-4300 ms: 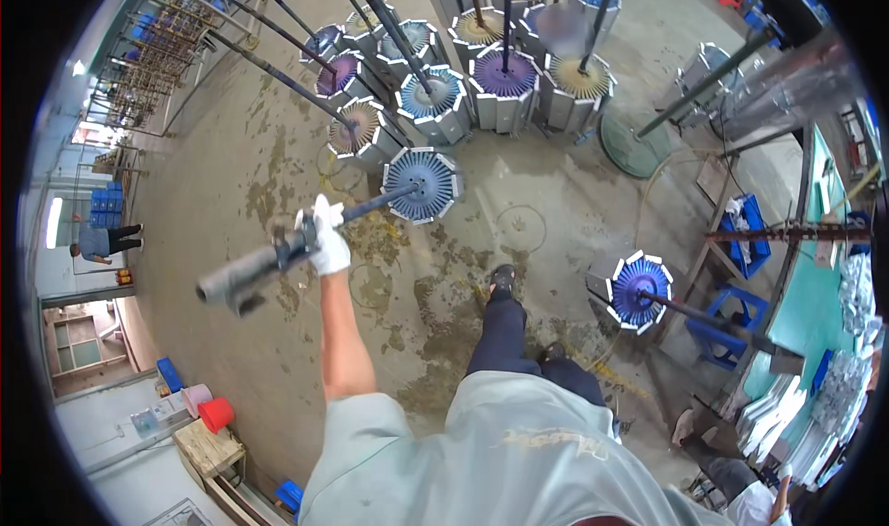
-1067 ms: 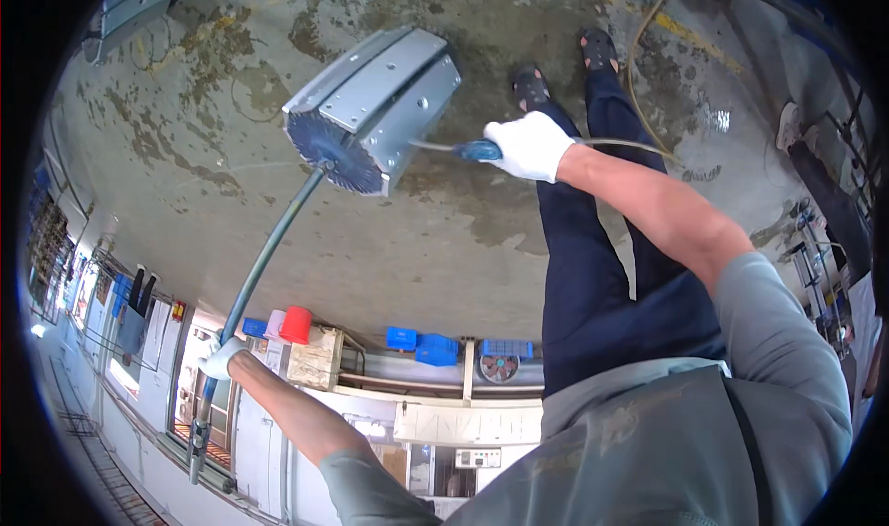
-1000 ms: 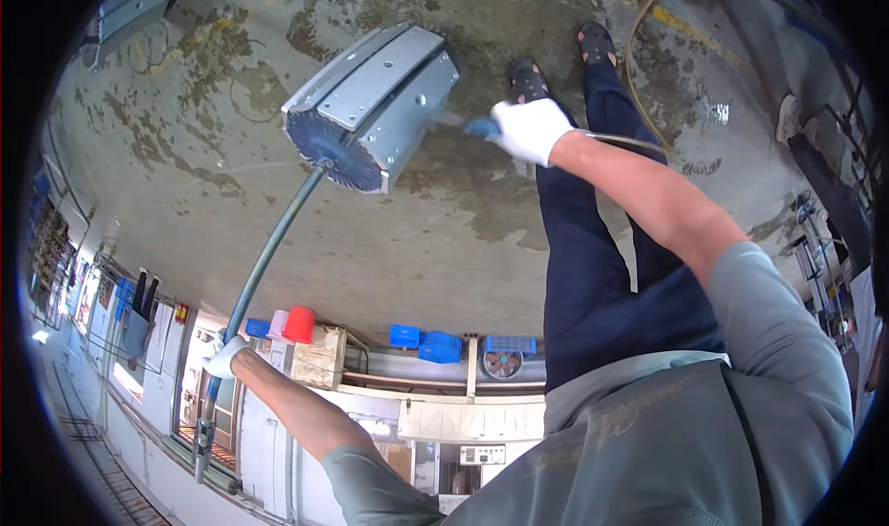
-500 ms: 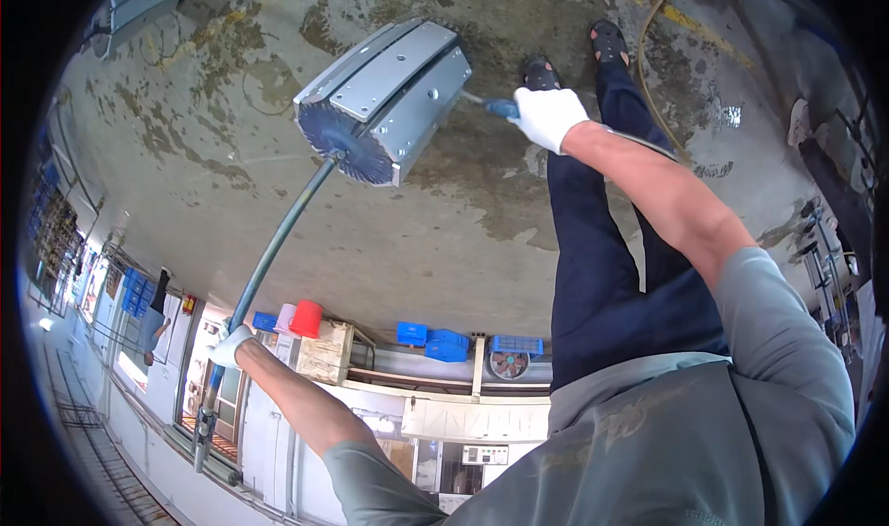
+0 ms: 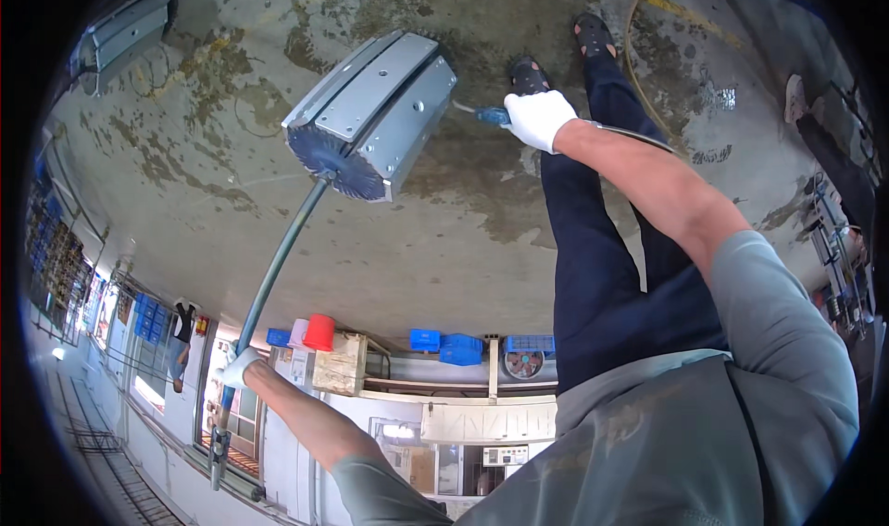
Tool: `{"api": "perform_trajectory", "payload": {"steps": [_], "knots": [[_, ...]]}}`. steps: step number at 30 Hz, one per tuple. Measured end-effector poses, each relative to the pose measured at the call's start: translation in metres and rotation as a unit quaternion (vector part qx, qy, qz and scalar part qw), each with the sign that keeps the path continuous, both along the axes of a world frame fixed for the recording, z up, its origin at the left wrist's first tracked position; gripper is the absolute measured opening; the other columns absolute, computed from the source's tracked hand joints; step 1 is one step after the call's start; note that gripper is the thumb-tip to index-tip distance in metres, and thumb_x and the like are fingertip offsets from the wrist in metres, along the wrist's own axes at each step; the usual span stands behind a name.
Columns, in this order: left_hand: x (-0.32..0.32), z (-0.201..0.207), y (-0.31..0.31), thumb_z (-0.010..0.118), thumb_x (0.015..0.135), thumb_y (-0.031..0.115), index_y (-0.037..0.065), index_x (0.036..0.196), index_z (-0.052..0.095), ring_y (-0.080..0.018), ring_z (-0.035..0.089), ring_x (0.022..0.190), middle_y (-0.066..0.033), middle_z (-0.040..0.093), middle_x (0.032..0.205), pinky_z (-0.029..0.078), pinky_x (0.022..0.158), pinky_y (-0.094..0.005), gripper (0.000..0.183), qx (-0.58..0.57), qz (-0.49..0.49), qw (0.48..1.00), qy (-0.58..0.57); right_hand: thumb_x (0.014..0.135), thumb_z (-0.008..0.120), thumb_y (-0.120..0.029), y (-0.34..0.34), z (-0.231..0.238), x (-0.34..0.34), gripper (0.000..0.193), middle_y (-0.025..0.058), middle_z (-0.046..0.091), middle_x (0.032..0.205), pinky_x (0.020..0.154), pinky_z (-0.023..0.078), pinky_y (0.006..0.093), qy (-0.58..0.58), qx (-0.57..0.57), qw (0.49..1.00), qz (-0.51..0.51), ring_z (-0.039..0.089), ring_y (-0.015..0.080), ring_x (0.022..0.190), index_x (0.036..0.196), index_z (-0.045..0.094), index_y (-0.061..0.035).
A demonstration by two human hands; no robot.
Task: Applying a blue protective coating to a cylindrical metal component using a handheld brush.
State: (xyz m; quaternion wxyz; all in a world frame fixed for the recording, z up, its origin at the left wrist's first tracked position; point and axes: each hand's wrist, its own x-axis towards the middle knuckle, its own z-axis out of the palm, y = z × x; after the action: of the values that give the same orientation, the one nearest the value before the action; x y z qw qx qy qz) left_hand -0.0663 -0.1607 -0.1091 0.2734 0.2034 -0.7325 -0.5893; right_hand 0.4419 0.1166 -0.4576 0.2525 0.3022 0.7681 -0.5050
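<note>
My left hand [image 5: 238, 369], in a white glove, is wrapped round a long metal rod [image 5: 281, 257]. The rod's far end runs into the middle of a many-sided block of grey metal plates [image 5: 378, 109], with holes in the plates and a dark ribbed end face. My right hand [image 5: 541, 120], also white-gloved, is closed on a blue-handled tool with a thin nozzle [image 5: 491, 116], which looks like an air blow gun. A thin hose [image 5: 634, 135] passes behind my right forearm. The nozzle tip points at the block's right side, a small gap away from it.
A similar plated block [image 5: 125, 35] stands at the far left. Wet patches mark the concrete floor [image 5: 463, 248]. A hose [image 5: 634, 54] lies beyond my shoes. A red bucket [image 5: 319, 332] and blue crates [image 5: 460, 348] show lower down. Another person's leg [image 5: 829, 146] is at the right.
The plated block has shifted slightly left and down in the picture. My right hand and the nozzle tool have moved a little left. Both grips stay the same, and the background has swung slightly right.
</note>
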Motion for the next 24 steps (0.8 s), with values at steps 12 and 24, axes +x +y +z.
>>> {"api": "perform_trajectory", "payload": {"steps": [12, 24], "knots": [[0.015, -0.004, 0.016, 0.057, 0.088, 0.031, 0.019, 0.067, 0.032, -0.0156, 0.032, 0.041, 0.0032, 0.028, 0.052, 0.030, 0.044, -0.0325, 0.035, 0.017, 0.004, 1.000, -0.023, 0.091, 0.055, -0.027, 0.016, -0.039, -0.008, 0.028, 0.0197, 0.068, 0.081, 0.070, 0.051, 0.0468, -0.035, 0.036, 0.997, -0.054, 0.068, 0.0366, 0.077, 0.093, 0.062, -0.0005], [-0.008, 0.009, -0.018, 0.052, 0.089, 0.032, 0.019, 0.062, 0.034, -0.0157, 0.032, 0.037, 0.0038, 0.028, 0.048, 0.032, 0.043, -0.0344, 0.034, 0.037, -0.074, 0.995, -0.057, 0.093, 0.056, -0.034, 0.019, -0.044, -0.012, 0.033, 0.0193, 0.067, 0.085, 0.072, 0.051, 0.0466, -0.049, 0.030, 0.998, -0.030, 0.066, 0.0374, 0.082, 0.093, 0.060, -0.0019]]}}
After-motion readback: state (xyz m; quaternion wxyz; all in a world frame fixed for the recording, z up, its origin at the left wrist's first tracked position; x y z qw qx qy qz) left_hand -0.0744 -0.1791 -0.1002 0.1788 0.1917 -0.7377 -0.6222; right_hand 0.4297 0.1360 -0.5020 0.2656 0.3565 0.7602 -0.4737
